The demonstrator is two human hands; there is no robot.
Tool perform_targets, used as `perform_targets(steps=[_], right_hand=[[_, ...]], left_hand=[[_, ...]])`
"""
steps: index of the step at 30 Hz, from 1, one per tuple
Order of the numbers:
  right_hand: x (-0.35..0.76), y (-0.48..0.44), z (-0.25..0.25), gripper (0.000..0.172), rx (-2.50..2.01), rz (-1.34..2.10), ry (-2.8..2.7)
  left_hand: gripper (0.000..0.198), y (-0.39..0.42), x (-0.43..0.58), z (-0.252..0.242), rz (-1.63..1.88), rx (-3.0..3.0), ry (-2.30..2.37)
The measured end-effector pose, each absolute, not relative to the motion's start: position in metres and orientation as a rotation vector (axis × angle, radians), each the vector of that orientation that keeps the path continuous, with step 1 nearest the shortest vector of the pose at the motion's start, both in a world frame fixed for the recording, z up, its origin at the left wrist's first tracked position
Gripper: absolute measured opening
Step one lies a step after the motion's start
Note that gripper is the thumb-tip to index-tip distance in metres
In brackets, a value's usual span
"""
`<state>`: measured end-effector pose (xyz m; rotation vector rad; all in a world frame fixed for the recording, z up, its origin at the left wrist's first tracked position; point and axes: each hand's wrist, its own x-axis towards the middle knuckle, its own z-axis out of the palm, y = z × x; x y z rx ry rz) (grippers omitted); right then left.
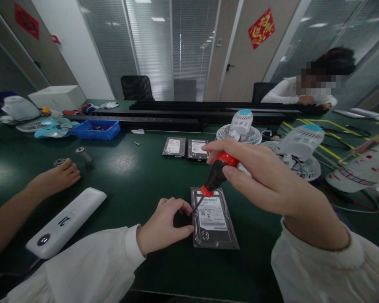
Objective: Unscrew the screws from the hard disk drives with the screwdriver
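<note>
A silver hard drive point(213, 219) with a white label lies flat on the green table point(120, 168) before me. My right hand point(255, 176) is wrapped round the red and black handle of a screwdriver point(216, 174), tilted so that its tip meets the drive's left edge. Beside that edge, my left hand point(169, 221) touches the drive with its fingertips, thumb and forefinger apart near the screwdriver tip. Whether a screw sits under the tip is too small to tell. Farther back, two more drives point(174, 146) point(198, 148) lie side by side.
Another person's hand point(55, 179) rests at the left, near a metal cylinder point(84, 154) and a white device point(66, 223). A blue tray point(96, 129) is behind. White fans point(300, 147) and cables occupy the right. A person point(316, 84) sits across the table.
</note>
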<state>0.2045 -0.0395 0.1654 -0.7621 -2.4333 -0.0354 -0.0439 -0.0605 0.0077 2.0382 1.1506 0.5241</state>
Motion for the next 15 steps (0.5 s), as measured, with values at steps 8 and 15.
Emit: perform_targets(steps=[8,15], right_hand=[[0.2049,-0.0402,0.1653,0.042,-0.837,-0.079,-2.44],[0.2026,-0.04,0.167,0.045,-0.939,-0.071,-2.404]], left_hand=[[0.028,-0.0591,-0.0443,0.0062,0.52,2.026,1.137],[0.028,-0.0582,-0.0436,0.0085,0.523,2.028,1.126]])
